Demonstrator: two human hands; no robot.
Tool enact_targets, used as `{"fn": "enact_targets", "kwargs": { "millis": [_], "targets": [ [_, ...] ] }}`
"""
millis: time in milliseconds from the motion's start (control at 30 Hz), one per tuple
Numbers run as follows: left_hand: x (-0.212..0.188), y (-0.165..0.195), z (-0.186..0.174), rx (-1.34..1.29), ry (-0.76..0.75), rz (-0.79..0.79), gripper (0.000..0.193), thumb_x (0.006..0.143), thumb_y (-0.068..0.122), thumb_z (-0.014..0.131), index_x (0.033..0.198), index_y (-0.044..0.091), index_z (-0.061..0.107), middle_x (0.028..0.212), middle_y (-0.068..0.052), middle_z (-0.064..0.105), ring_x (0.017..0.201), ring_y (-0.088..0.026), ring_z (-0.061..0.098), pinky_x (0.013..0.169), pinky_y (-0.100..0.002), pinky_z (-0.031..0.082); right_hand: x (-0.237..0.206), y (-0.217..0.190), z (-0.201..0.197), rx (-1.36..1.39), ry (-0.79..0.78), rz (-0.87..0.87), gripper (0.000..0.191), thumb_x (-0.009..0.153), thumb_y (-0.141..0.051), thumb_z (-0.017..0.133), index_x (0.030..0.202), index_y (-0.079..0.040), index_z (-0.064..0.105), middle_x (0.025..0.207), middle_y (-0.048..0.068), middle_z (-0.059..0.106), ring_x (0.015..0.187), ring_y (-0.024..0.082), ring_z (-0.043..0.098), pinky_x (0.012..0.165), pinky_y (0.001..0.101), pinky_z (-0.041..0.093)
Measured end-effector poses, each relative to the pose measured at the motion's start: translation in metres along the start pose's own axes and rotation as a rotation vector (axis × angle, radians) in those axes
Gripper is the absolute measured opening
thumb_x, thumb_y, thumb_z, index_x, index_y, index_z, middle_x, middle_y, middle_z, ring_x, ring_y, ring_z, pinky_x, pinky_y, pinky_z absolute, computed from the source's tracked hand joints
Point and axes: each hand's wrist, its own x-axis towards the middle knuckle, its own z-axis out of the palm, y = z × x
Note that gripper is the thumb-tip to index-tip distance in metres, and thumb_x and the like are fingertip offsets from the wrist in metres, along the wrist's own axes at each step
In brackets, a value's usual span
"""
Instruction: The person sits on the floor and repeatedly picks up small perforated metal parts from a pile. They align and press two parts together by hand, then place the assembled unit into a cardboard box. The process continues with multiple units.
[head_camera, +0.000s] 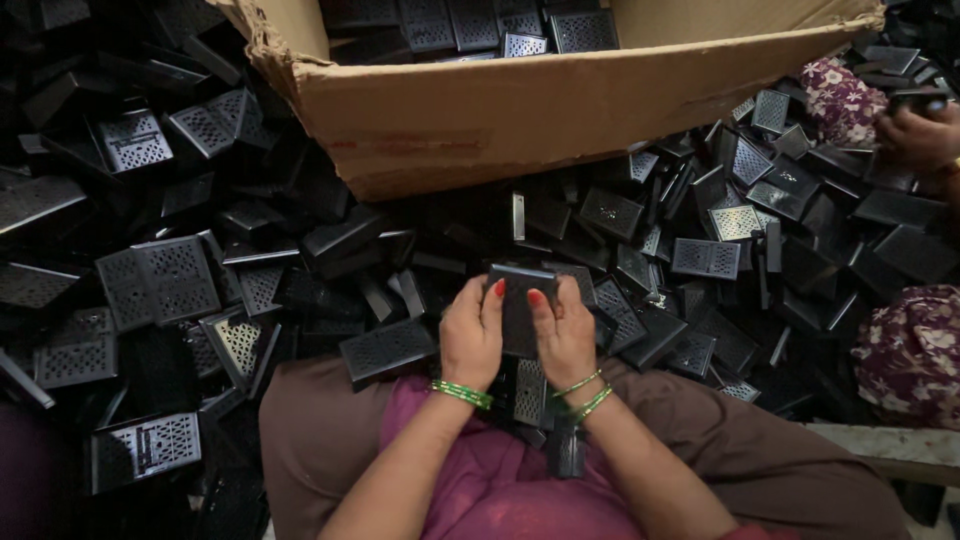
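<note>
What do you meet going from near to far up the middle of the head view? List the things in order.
Purple cloth on the lap → left hand and right hand holding a black plastic panel → heap of black perforated panels → cardboard box.

The black part (518, 300) held in both hands looks like moulded plastic, smooth with a dull sheen. The loose parts (160, 280) heaped around are the same plastic, their perforated faces catching grey light. The box (520, 110) is matt brown cardboard, torn rough at its rim. The bangles (462, 394) are glossy green.
</note>
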Motion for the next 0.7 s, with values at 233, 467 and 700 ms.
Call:
{"fn": "enact_targets", "kwargs": {
  "millis": [233,467,700],
  "targets": [
    [0.02,0.028,-0.074,0.275,-0.019,0.194,0.025,0.098,0.033,0.064,0.101,0.009,0.069,0.097,-0.014,0.07,0.092,-0.034,0.067,0.079,-0.044,0.052,0.033,0.011,-0.048,-0.058,0.309,-0.303,0.024,0.104,-0.007,0.061,0.126,0.002,0.053,0.106,0.013,0.061,0.09,0.016,0.064,0.077,0.0336,0.056],
    [0.015,0.006,-0.135,1.045,-0.458,-0.128,0.08,0.049,0.054,0.093,0.105,0.005,0.064,0.105,-0.012,0.067,0.106,-0.033,0.061,0.089,-0.046,0.049,0.215,0.002,-0.167,-0.333,0.853,-0.349,0.066,0.116,-0.052,0.044,0.161,-0.008,0.024,0.167,0.012,0.031,0.155,0.026,0.03,0.13,0.0406,0.015],
    [0.021,0.008,-0.142,1.006,-0.529,-0.149,0.077,0.056,0.056,0.093,0.102,0.002,0.065,0.111,-0.016,0.064,0.11,-0.034,0.058,0.096,-0.043,0.048,0.224,-0.037,-0.139,-0.427,0.631,-0.75,0.051,0.12,-0.044,0.046,0.149,-0.002,0.043,0.146,0.014,0.049,0.138,0.025,0.056,0.107,0.0358,0.053]
  ]
}}
